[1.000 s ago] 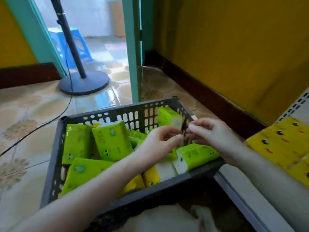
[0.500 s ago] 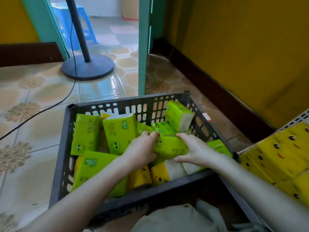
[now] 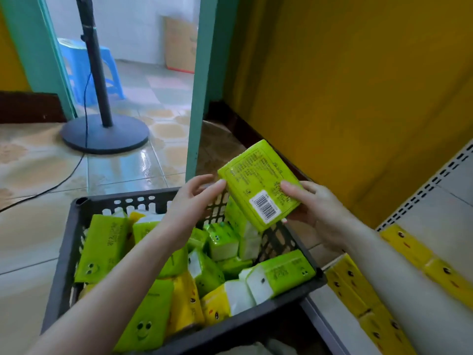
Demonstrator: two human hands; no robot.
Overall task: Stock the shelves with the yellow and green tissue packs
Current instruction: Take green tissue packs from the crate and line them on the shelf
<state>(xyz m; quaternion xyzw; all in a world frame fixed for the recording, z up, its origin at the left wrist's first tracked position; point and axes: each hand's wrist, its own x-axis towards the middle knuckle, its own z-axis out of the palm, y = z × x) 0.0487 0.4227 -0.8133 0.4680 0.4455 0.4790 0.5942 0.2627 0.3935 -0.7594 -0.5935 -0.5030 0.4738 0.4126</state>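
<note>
green tissue pack (image 3: 258, 185) clamped by right hand (image 3: 317, 211), thumb on top, fingers under. left hand (image 3: 189, 203) fingers loose, tips seemingly touching its corner. pack sits above black crate (image 3: 66, 242); yellow packs (image 3: 407, 245) on shelf (image 3: 419, 216) at right.

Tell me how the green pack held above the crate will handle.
Probably light: the right hand holds the green pack up by one end, thumb on top. Likely soft and squashy, being wrapped tissue. Its shiny wrap may be slippery, so the left hand at its corner helps.
</note>
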